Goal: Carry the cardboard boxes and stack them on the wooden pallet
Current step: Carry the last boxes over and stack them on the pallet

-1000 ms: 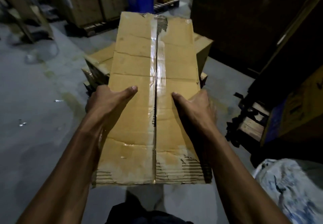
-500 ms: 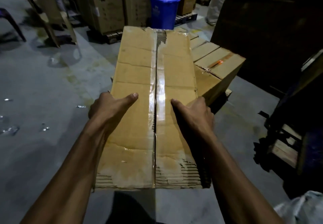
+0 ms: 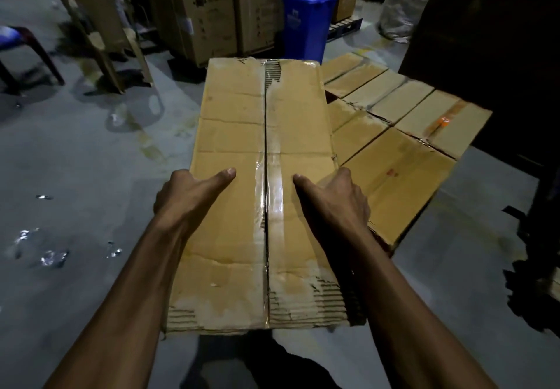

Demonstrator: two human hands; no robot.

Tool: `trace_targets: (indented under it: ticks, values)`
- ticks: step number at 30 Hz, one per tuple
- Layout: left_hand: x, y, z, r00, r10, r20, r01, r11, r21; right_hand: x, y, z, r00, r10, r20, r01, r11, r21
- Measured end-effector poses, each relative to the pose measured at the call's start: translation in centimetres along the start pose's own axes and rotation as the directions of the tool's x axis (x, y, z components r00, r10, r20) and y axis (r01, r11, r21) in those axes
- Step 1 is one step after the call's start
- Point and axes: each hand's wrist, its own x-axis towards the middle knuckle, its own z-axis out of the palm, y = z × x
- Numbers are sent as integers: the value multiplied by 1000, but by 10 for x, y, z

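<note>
Box Carried, Pallet Hidden

Underneath, both sets of fingers are hidden below the cardboard box. Left hand and right hand clasp its long sides, thumbs lying on top. Stacked boxes, just right, cover whatever bears them.

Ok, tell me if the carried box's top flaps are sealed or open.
Sealed. The carried box has both top flaps lying flat and meeting at the centre seam, with clear tape running along it; the tape and paper are torn at both ends.
</note>
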Motion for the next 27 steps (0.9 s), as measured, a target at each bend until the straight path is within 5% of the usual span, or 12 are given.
trace_targets:
  ticks: [18,27]
  values:
    - [371,38,-32,996,-12,92,21,995,-94,256,-207,164,999,35,11,-34,999,-29]
    - [564,68,-18,949,164,268,-158,987,-42,351,-284,249,956,263,-132,-259,965,42]
